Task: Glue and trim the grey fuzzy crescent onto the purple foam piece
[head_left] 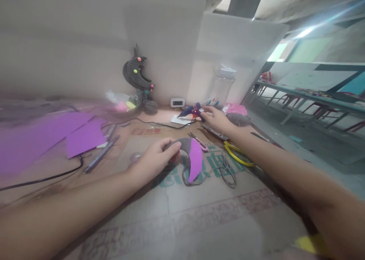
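My left hand (157, 155) is closed on a crescent-shaped craft piece (191, 158), grey on its outer edge and purple on its face, which rests on the cardboard-covered table (216, 214). My right hand (216, 119) reaches to the back of the table and grips a blue hot glue gun (191, 110), whose nozzle points left above a white card. A black cable runs from the gun across the table to the left.
Purple foam sheets (82, 136) lie at the left. A finished grey crescent ornament (137, 75) with coloured dots stands at the back wall, beside a small white clock (177, 102) and a clear jar (224, 85). Small snips (198, 141) and yellow-handled scissors (238, 155) lie near my right arm.
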`<state>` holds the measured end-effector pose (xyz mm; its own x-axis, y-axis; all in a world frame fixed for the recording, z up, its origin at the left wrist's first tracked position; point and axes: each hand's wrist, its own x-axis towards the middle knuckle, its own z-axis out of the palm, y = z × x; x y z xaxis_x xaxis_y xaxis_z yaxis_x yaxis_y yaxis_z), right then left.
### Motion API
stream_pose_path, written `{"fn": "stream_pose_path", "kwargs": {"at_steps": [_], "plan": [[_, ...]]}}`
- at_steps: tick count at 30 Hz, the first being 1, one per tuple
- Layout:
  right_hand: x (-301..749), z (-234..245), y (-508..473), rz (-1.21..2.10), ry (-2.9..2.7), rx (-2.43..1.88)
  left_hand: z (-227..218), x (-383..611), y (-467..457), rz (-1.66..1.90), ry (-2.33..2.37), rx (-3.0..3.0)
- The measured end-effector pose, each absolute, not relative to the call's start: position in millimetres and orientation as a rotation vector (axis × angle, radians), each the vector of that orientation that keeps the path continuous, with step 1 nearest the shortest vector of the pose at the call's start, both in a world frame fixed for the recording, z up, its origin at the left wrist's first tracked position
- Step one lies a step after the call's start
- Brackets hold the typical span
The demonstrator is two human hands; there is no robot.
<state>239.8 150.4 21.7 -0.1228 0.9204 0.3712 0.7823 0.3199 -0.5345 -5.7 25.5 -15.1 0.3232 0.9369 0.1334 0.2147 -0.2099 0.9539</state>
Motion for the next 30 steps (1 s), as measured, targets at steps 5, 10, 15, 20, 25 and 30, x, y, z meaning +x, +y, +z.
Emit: {"fn": "stream_pose_path", "kwargs": {"at_steps": [5, 10, 15, 20, 25, 30], "plan": [[225, 28, 64, 0.357, -2.170, -1.294, -10, -5, 24, 1.080, 1.089, 1.554], [212, 18, 22, 0.495, -2.269, -1.236, -6, -5, 21, 1.098, 1.098, 1.579], [206, 6, 17, 1.049, -1.924, -1.253, -4, -4, 20, 1.049, 1.159, 1.622], [204, 5, 12, 1.114, -1.950, -1.207, -3, -5, 17, 1.077, 1.119, 1.716], [208, 5, 14, 0.709, -2.275, -1.110, 3, -5, 15, 1.188, 1.167, 1.715], [209, 1, 8, 0.285, -2.590, -1.019, -7, -7, 23, 1.315, 1.103, 1.523]]}}
